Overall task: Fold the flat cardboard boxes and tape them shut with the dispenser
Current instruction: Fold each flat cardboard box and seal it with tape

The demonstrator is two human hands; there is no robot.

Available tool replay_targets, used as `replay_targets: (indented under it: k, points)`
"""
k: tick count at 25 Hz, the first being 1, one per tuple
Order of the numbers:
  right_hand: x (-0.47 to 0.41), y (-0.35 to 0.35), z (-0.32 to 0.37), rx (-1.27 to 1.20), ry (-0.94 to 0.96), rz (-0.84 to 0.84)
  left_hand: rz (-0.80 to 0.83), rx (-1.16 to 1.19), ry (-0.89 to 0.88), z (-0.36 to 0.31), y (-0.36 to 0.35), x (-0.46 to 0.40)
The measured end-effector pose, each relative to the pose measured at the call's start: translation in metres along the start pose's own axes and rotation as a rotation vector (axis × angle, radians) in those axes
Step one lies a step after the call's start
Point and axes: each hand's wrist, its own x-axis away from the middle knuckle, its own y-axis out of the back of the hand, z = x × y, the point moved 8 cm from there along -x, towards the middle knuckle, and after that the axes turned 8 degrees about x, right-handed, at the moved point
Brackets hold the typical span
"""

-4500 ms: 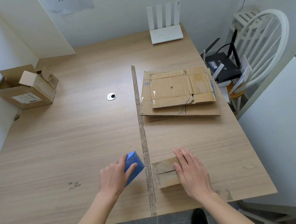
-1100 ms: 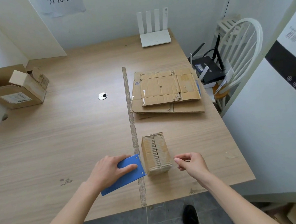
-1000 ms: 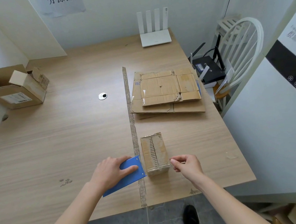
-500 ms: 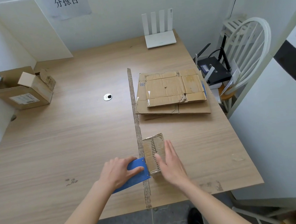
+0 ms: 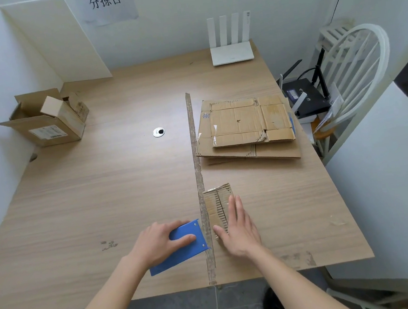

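Note:
A small folded cardboard box (image 5: 216,200) stands near the table's front edge, just right of a worn tape strip (image 5: 195,155) running down the table. My right hand (image 5: 237,229) lies flat on the box's top with straight fingers, covering its near half. My left hand (image 5: 156,242) rests on a blue tape dispenser (image 5: 182,247) that lies on the table just left of the box; the fingers are spread over its top. A stack of flat cardboard boxes (image 5: 245,129) lies further back on the right.
An open cardboard box (image 5: 45,120) with a smaller box inside sits at the far left. A white router (image 5: 232,50) stands at the back edge. A round metal grommet (image 5: 158,132) is mid-table. A white chair (image 5: 355,68) with a black router (image 5: 305,96) stands right of the table.
My right hand, which pinched something small beside the box a second ago, has moved onto the box's top and lies flat. My left hand has stayed on the blue dispenser.

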Motion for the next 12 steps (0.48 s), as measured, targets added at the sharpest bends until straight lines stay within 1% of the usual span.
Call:
replay_targets:
  k: [2, 4, 7, 9, 12]
  points:
    - [0.002, -0.002, 0.002, 0.001, 0.013, -0.018, -0.015, -0.069, 0.03, 0.005, -0.004, 0.001]
    - [0.0, -0.002, 0.002, -0.025, 0.012, -0.041, -0.005, -0.205, 0.026, 0.0, -0.009, -0.005]
    - [0.003, -0.004, 0.002, -0.044, 0.015, -0.031, 0.001, -0.379, 0.035, -0.017, -0.019, -0.022]
    - [0.005, -0.001, 0.001, -0.069, -0.014, -0.032, 0.013, -0.453, 0.05, -0.032, -0.024, -0.032]
    - [0.008, 0.002, 0.003, -0.09, -0.033, -0.072, -0.013, -0.554, 0.117, -0.047, -0.024, -0.041]
